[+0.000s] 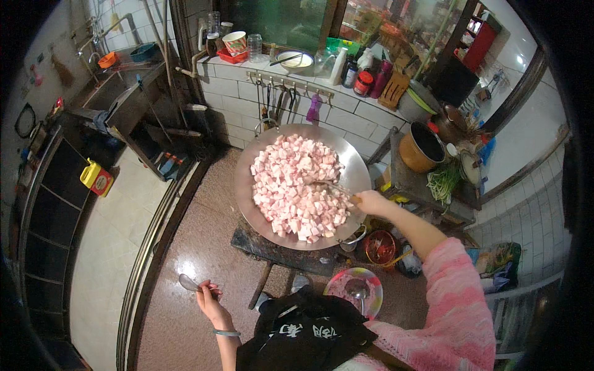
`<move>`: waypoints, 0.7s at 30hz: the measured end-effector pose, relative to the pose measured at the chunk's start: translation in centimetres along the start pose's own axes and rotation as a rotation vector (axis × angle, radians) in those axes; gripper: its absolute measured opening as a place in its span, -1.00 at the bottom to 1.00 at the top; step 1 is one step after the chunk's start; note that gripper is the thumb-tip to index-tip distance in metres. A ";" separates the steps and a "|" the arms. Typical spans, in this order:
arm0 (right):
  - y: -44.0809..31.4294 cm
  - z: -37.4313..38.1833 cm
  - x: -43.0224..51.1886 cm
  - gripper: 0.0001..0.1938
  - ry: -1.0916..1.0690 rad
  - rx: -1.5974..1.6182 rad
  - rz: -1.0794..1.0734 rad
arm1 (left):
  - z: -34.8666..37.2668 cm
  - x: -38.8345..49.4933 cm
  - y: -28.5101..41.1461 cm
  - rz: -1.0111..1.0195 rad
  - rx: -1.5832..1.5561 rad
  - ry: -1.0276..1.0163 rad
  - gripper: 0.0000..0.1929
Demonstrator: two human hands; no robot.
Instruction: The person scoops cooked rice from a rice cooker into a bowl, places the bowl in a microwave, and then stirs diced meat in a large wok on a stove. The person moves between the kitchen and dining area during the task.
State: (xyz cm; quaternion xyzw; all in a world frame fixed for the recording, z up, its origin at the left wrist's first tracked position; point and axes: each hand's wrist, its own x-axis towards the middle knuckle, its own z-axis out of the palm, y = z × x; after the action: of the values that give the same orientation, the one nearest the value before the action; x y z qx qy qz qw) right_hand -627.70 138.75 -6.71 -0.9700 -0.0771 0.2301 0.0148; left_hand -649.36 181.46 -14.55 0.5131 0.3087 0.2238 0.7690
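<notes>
A large metal wok (356, 163) stands before me, with pale pink cubes of fatty raw meat (292, 190) heaped in it. My right hand (372, 203) grips the wooden end of a metal-shafted spatula (335, 186) over the wok's right side. The spatula's far end is buried among the cubes. Down to the left, away from the wok, my left hand (210, 300) holds a spoon (189, 282) by its handle, its bowl pointing left. Fingers hide most of that handle.
Below the wok is a dark ledge (283, 250). A colourful basin (377, 288) containing a ladle (357, 290) sits near my feet. At right are a red bowl (380, 247), a brown pot (420, 148) and green onions (441, 183). Jars and bottles line the tiled sill (222, 69).
</notes>
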 end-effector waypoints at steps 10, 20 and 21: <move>-1.5 -3.5 -5.1 -0.49 0.013 -0.379 0.023 | -0.2 0.3 -0.7 0.008 -0.029 0.016 -0.80; -3.9 1.0 1.9 -0.76 0.074 -0.418 -0.094 | -2.4 0.1 -0.7 0.021 -0.073 0.128 -0.79; -4.0 1.4 2.2 -0.77 0.064 -0.374 -0.069 | -2.3 0.2 -0.7 0.029 -0.074 0.128 -0.79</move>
State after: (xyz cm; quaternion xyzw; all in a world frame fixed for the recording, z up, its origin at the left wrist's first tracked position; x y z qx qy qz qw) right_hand -626.94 143.03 -8.68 -0.9595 -0.1513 0.1801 -0.1553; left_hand -650.83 182.81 -15.88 0.4736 0.3413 0.2784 0.7627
